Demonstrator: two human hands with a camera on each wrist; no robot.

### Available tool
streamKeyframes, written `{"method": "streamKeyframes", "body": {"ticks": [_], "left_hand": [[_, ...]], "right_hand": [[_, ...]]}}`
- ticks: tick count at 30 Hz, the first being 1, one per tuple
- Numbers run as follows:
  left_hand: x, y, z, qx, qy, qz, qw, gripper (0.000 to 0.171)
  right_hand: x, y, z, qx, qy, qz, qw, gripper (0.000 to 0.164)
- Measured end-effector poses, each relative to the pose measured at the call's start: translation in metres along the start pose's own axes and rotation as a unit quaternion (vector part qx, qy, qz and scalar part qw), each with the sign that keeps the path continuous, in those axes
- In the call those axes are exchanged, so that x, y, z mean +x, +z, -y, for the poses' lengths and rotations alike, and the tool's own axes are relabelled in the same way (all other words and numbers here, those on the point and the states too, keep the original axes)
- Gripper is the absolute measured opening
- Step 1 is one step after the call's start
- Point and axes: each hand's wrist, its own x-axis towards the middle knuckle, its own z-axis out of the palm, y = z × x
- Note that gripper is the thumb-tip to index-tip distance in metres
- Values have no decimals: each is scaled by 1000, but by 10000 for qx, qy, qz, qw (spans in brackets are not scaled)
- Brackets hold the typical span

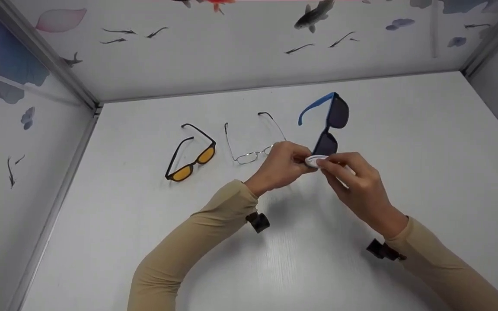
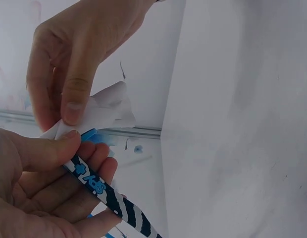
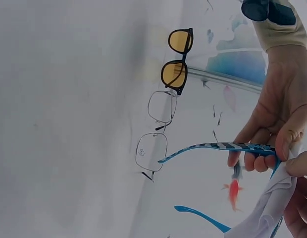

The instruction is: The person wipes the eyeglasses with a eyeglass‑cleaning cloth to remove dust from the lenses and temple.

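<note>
Holding sunglasses and cloth above the counter

The left hand, thumb and fingers curled, grips the raised sunglasses near one hinge; the right hand pinches the soft white cloth at the same end. The frame, apparently plastic, should prove light, fairly stiff and somewhat slippery, with hinges and lenses most easily harmed; the rim beside the hinge offers a sound hold. Left of the sunglasses, wire-rimmed glasses lie partly hidden by the left hand. Exactly what the cloth covers cannot be told.

White table, black-framed orange-lensed glasses, silver wire-rimmed glasses just beside.
</note>
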Motion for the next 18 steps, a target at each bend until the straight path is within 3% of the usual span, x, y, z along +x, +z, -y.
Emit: {"method": "streamKeyframes", "body": {"ticks": [3, 7, 12, 18], "left_hand": [[-1, 0, 1, -103, -12, 53, 9999, 6], [-3, -1, 0, -166, -205, 150, 9995, 8], [-5, -1, -3, 161, -316, 333, 9988, 10], [-6, 2, -3, 279, -270, 363, 9986, 9]], "right_hand": [[-3, -3, -2, -94, -31, 0, 10000, 39], [-2, -8, -7, -229, 245, -134, 9993, 43], [9, -10, -12, -279, 665, -378, 9967, 36], [23, -5, -8, -210, 569, -320, 9976, 34]]}}
